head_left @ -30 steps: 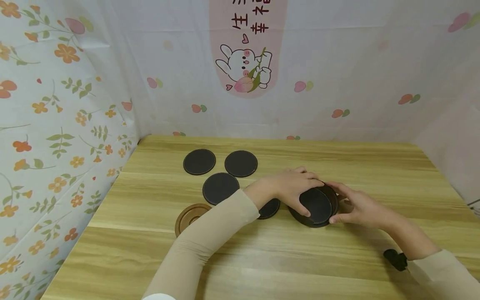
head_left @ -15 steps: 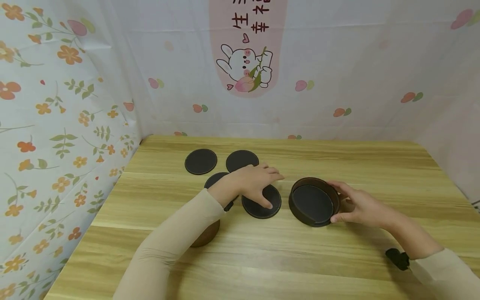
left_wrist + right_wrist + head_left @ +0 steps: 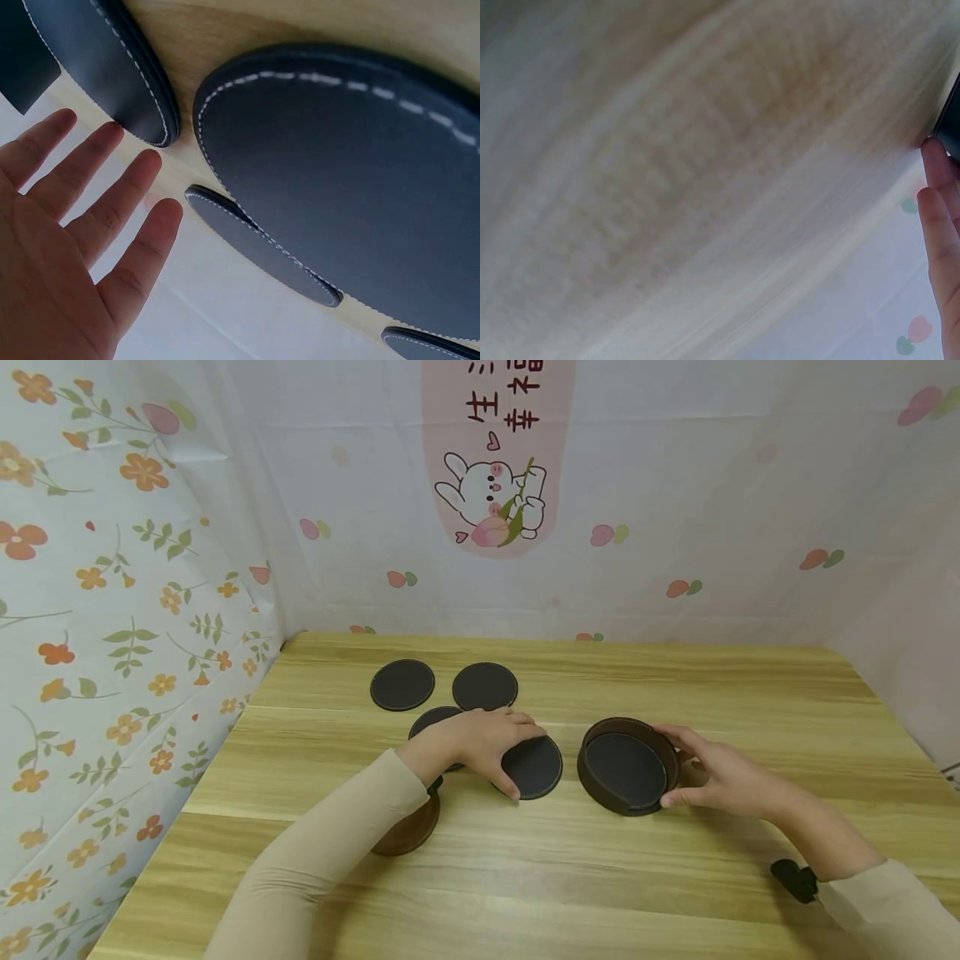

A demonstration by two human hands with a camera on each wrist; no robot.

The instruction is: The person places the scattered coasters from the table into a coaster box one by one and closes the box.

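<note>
My left hand [image 3: 483, 745] hovers over a round black coaster [image 3: 536, 770], fingers spread above its far edge and thumb near its front. In the left wrist view the fingers [image 3: 124, 217] look loosely straight, with nothing between them, close to a black stitched coaster [image 3: 112, 67]. To the right, my right hand [image 3: 723, 779] holds the side of a round black coaster holder [image 3: 594, 789], thumb in front and fingers behind. A dark disc [image 3: 624, 767] lies inside it. Only fingers [image 3: 939, 225] at the holder's dark edge [image 3: 951, 124] show in the right wrist view.
Three more black coasters lie left of and behind my left hand: a far left one [image 3: 402, 684], a far middle one [image 3: 485, 686] and a nearer one [image 3: 431, 720], partly hidden. A round brown lid [image 3: 417, 829] sits under my left forearm. A patterned cloth [image 3: 337, 485] hangs behind the table.
My left hand has left the coaster holder, moving left to over the nearest coaster, then slightly further left. My right hand and the holder have barely moved.
</note>
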